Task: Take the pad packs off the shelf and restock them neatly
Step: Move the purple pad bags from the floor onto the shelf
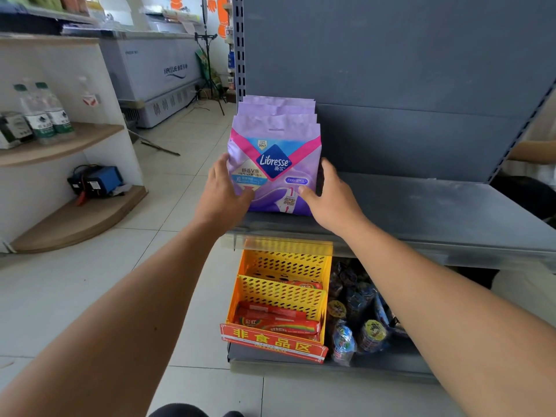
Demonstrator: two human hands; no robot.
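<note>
**Packs: front unit bracketed by both hands**

Packs stand upright in a row, front to back, at the left end of the grey shelf. At least four purple tops show in the file. The front pack faces the camera, long axis vertical, base on the shelf near the front edge.

Left hand lies against the front pack's left edge; its thumb rests on the lower face. Right hand lies against the right edge, thumb likewise on the face. Fingers of both hands are nearly straight and spread about as wide as the pack. Whether they grip or only touch cannot be told; their tips are hidden behind the pack.

Both hands are equally near, one to each side. The pack lies directly between them, so the coming move likely calls for an even squeeze from both sides.

Below the shelf sits a yellow basket.
</note>
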